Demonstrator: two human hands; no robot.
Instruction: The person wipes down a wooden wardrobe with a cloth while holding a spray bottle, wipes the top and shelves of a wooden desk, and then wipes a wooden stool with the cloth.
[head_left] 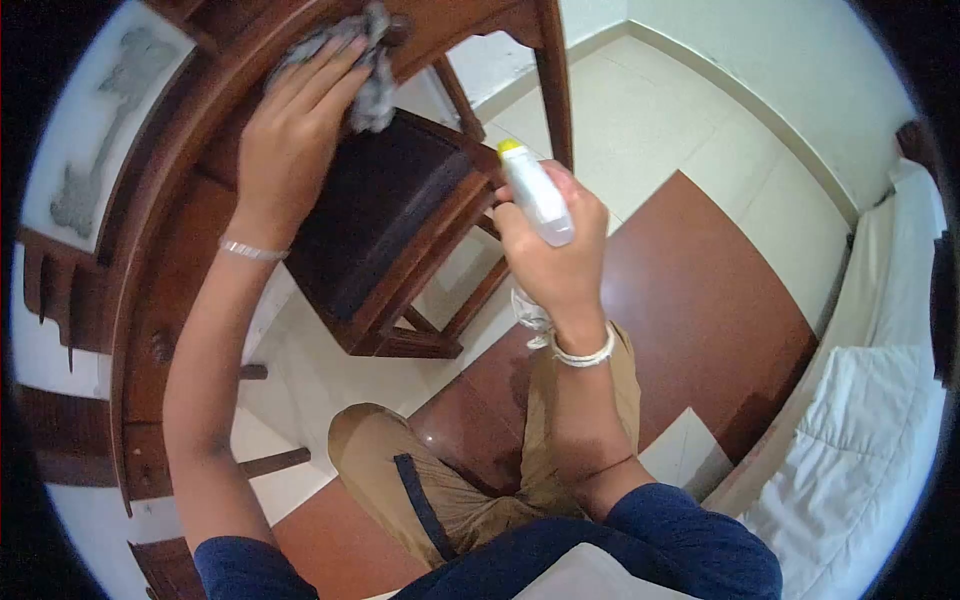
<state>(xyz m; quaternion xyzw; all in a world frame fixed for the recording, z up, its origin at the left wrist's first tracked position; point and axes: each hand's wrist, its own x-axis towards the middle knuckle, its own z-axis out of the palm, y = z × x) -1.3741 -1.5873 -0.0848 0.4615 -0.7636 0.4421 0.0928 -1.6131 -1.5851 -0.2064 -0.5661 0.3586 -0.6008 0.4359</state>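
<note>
With fingers laid over a crumpled grey patterned cloth (pixel 374 100), my left hand (pixel 295 135) presses it against the front of a dark wooden desk (pixel 220 215), next to a round knob (pixel 398 30). My right hand (pixel 560 235) is wrapped round a spray bottle with a white head (pixel 540 195) and a yellow nozzle tip, pointing toward the desk. The lower part of the bottle is mostly hidden by the hand. A crumpled white piece (pixel 532 312) shows just below that hand; I cannot tell what it is.
A wooden chair with a dark seat (pixel 375 215) stands close against the desk, between my hands. Reddish-brown panels (pixel 700 300) cover part of the pale tiled floor (pixel 650 110). White bedding (pixel 860 460) lies along the right side. A mirror (pixel 120 120) rises behind the desk.
</note>
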